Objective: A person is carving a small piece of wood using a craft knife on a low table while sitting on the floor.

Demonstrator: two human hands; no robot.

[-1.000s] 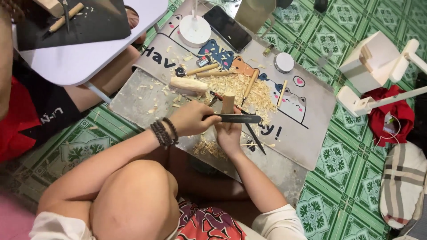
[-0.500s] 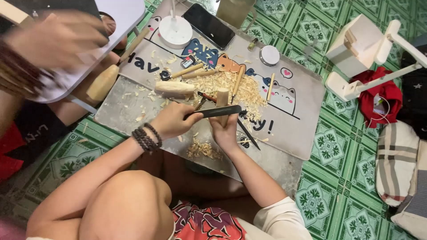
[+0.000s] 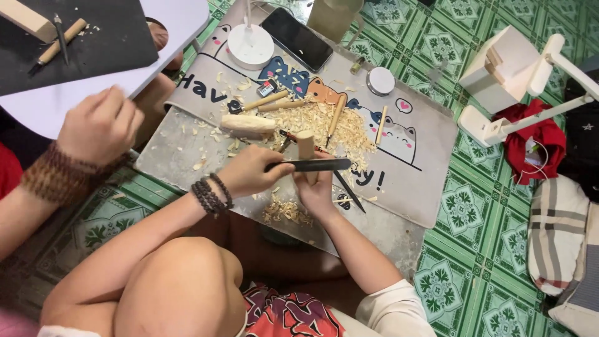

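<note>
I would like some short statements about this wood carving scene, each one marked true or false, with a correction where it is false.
1. The left hand grips a dark flat tool that lies across the small wood block. True.
2. The right hand holds the small wood block upright from below. True.
3. The phone lies on the green tiled floor. False: it lies on the grey cartoon mat, near the white round lamp base.
4. The left wrist is bare. False: it wears dark bead bracelets.
5. Wood shavings are piled on the mat behind the block. True.
6. The red cloth lies on the mat. False: it lies on the floor beside the white stand.
</note>
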